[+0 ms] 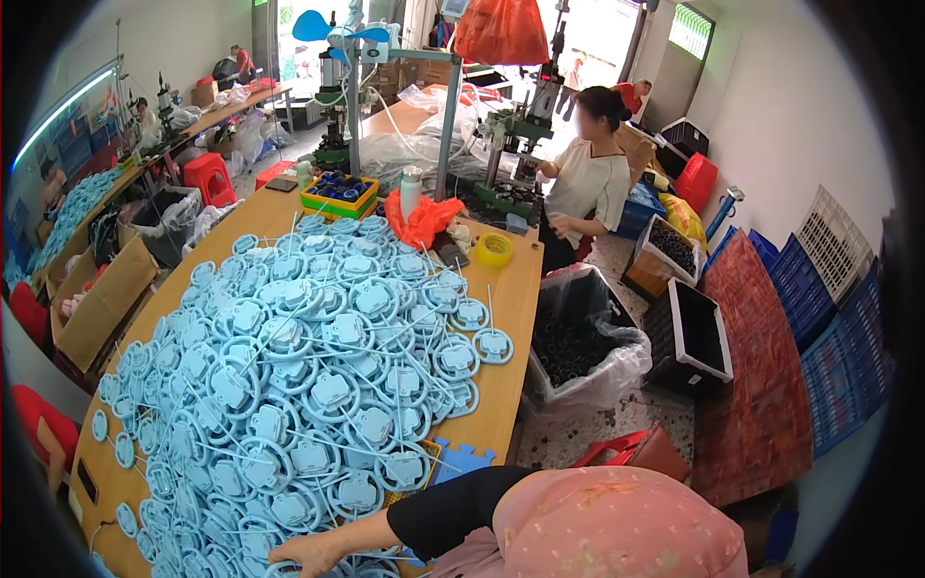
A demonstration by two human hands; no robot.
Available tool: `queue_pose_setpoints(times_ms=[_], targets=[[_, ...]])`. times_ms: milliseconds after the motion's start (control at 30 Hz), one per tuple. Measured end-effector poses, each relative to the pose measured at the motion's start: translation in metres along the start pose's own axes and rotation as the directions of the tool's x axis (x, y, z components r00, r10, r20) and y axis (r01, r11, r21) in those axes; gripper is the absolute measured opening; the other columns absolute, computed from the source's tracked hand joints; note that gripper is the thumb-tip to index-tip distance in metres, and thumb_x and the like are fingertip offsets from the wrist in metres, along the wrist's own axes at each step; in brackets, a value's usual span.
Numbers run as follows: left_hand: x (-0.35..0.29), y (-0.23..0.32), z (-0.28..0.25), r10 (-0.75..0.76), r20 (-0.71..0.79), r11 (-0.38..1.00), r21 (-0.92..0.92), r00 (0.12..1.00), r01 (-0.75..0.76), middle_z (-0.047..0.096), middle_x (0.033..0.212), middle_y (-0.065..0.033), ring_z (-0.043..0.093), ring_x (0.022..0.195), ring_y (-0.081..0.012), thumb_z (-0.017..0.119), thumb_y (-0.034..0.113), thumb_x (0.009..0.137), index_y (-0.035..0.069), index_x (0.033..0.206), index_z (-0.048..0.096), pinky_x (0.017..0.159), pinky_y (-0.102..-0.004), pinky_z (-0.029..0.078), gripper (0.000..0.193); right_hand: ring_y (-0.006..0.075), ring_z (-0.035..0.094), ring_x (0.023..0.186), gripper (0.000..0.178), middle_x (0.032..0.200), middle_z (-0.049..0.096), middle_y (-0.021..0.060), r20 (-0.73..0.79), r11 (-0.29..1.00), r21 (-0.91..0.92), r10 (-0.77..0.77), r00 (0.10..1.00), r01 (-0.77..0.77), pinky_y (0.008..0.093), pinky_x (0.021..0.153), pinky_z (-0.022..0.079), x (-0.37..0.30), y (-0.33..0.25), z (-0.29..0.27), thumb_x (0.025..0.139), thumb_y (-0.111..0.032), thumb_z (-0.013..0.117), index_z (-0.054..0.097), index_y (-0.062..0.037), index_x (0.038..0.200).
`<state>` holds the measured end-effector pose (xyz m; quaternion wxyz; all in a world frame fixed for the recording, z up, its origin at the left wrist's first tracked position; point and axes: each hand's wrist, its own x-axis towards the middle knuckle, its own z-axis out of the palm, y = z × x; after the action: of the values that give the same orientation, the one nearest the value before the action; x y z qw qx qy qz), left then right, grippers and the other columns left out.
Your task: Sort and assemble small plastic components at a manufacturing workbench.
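A large heap of light-blue plastic ring parts (pixel 328 390), each with a flat block in its middle and many with a thin stem, covers much of the wooden table. My right hand (pixel 313 552) reaches in from the lower right, its forearm in a black sleeve (pixel 458 511). It is at the near edge of the heap, fingers curled down against light-blue parts. The lower edge cuts off the fingertips, so what they hold is hidden. My left hand is out of view. Close to my forearm lie a blue interlocking mat (pixel 462 463) and a yellow basket (pixel 429 451), partly covered.
A yellow tape roll (pixel 494 249), a flask (pixel 410 193) in red plastic and a yellow crate (pixel 339 196) stand along the table's far side. Across from me, a co-worker (pixel 586 193) is beside a press machine (pixel 515 159). Black-filled bins (pixel 575 332) stand right of the table.
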<state>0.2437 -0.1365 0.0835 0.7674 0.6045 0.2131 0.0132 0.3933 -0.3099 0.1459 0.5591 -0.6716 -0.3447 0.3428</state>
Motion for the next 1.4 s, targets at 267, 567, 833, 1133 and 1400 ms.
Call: queue_pose_setpoints(times_ms=[267,567,833,1133,1400], targets=[[0.002,-0.020,-0.013,0.346,0.228,0.804,0.428,0.910,-0.413,0.053,0.123,-0.0239,0.051,0.112,-0.0367,0.062,0.021,0.084,-0.001,0.132,0.044,0.098,-0.0435,0.041,0.055,0.0316,0.056,0.109,0.086,0.120,0.058,0.0230,-0.097,0.991,0.027,0.130,0.987,-0.128,0.0402,0.089,0.046,-0.012,-0.008,0.012,0.068,-0.048,0.077,0.048,0.0053,0.128],[-0.010,-0.017,-0.033,0.401,0.140,0.180,0.957,0.905,-0.228,0.048,0.130,-0.0241,0.045,0.123,-0.0323,0.066,0.009,0.077,-0.007,0.132,0.041,0.104,-0.0407,0.035,0.062,0.0334,0.026,0.138,0.094,0.150,0.024,0.0231,-0.117,0.947,-0.160,0.262,0.958,-0.278,0.0376,0.111,0.025,-0.011,0.012,0.027,0.078,-0.062,0.062,0.034,0.0033,0.140],[-0.020,0.043,0.021,0.188,-0.083,0.978,-0.080,0.979,-0.195,0.059,0.110,-0.0098,0.058,0.097,-0.0140,0.075,0.027,0.080,0.001,0.119,0.049,0.077,-0.0264,0.051,0.054,0.0112,0.058,0.079,0.044,0.093,0.063,0.0060,-0.035,0.880,0.366,0.337,0.941,-0.302,0.0264,0.071,0.047,-0.003,0.005,0.039,0.084,-0.026,0.071,0.054,0.0018,0.114],[-0.031,0.049,0.007,-0.034,-0.173,0.973,-0.229,0.984,-0.007,0.062,0.105,-0.0087,0.060,0.092,-0.0134,0.076,0.023,0.079,-0.001,0.117,0.051,0.075,-0.0266,0.051,0.052,0.0103,0.056,0.082,0.042,0.096,0.061,0.0044,-0.013,0.875,0.373,0.338,0.941,-0.309,0.0258,0.073,0.046,-0.001,-0.003,0.060,0.089,-0.025,0.066,0.051,0.0024,0.118],[-0.020,0.031,0.009,0.104,-0.167,0.985,0.155,0.981,-0.078,0.062,0.106,-0.0111,0.061,0.092,-0.0167,0.077,0.026,0.076,0.001,0.121,0.048,0.077,-0.0316,0.051,0.059,0.0081,0.053,0.081,0.036,0.094,0.060,0.0022,-0.140,0.866,0.432,0.340,0.930,-0.252,0.0242,0.072,0.044,-0.008,0.013,0.067,0.087,-0.021,0.068,0.053,0.0004,0.112]])
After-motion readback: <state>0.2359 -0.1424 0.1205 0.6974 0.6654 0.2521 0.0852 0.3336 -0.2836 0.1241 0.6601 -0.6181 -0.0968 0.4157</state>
